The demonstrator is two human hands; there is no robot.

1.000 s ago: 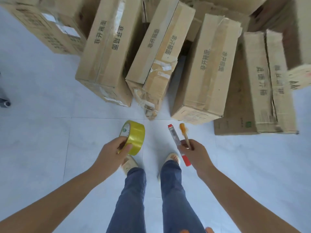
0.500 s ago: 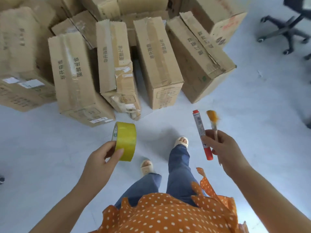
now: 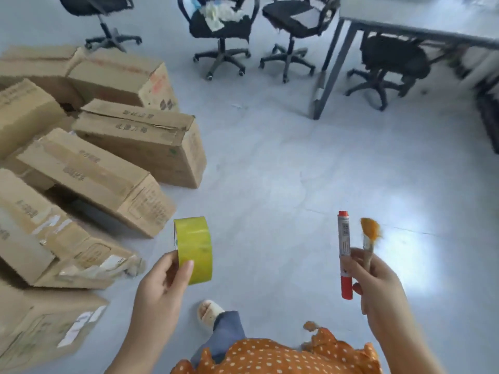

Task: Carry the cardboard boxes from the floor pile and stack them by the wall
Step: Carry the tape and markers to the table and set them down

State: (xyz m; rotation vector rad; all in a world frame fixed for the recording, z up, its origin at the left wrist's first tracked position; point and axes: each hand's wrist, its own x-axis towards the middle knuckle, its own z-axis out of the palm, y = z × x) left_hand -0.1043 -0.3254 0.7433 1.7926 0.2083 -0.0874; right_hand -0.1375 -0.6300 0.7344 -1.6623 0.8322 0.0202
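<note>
Several brown cardboard boxes [image 3: 89, 174] lie in a pile on the pale floor at the left of the head view, some leaning on each other. My left hand [image 3: 159, 287] grips a roll of yellow tape [image 3: 194, 248] just right of the pile. My right hand [image 3: 378, 284] holds a red and white marker [image 3: 344, 252] and a small brush with orange bristles [image 3: 369, 238], both pointing up. Neither hand touches a box.
Black office chairs [image 3: 221, 25] stand at the far side, one with clutter on its seat. A grey desk [image 3: 421, 33] with a slanted leg is at the top right, a chair tucked under it. Open floor [image 3: 283, 163] lies between boxes and desk.
My view has swung to the right: the box pile slid from the centre to the left edge, and chairs and a desk came into view. Both hands keep their same holds.
</note>
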